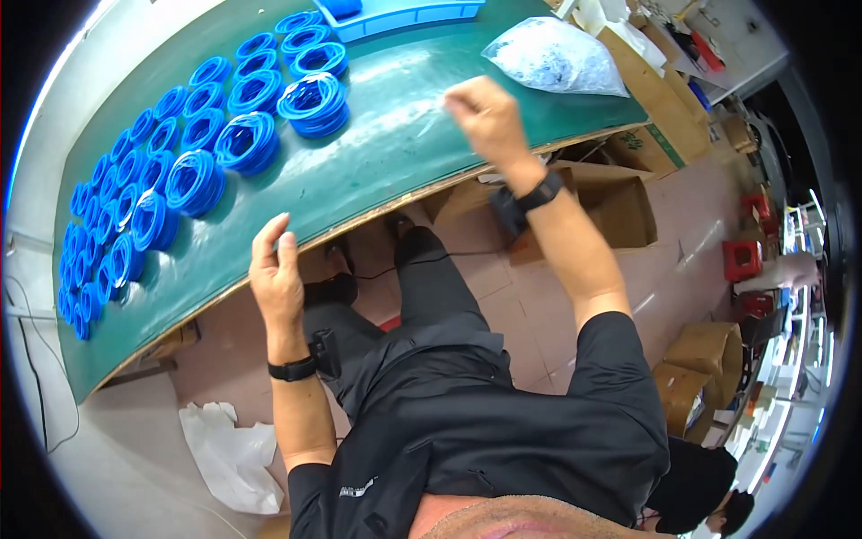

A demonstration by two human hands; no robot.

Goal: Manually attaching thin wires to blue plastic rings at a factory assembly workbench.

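My left hand [277, 274] is held at the front edge of the green-topped table [377, 153], fingers stretched out and thumb apart, with nothing visible in it. Over the right part of the table, my right hand [489, 121] is closed with its fingertips pressed together. Whatever it may pinch is too small or faint to make out. Stacked rings of blue coiled tubing or cable stand in rows on the left; the nearest to my right hand is a blue coil [312, 105]. Another blue coil [195, 182] stands farther left, beyond my left hand.
A light-blue tray [409, 16] lies at the table's far edge. To its right sits a clear plastic bag [557, 56] with pale contents. Cardboard boxes [611, 211] stand under the right end. A white plastic sheet [232, 454] lies on the floor. Another person [696, 481] is at lower right.
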